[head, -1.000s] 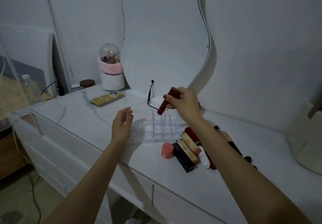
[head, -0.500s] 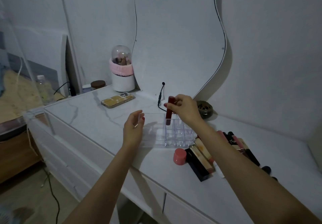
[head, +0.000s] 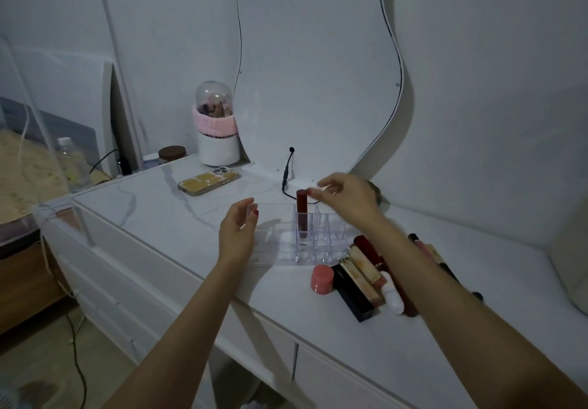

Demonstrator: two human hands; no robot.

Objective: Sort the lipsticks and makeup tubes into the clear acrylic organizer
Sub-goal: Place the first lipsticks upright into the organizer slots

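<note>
A gold monogram marks the black lipstick case (head: 351, 294) at near right. It is too small to read. No other lettering shows.

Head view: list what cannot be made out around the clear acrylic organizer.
- Right hand: motion-blurred; contact with the dark red tube unclear.
- Tubes behind the right forearm: mostly hidden.
- Clear acrylic organizer: cell walls too faint to count.
- Black and gold lipstick case: lettering too small.
</note>
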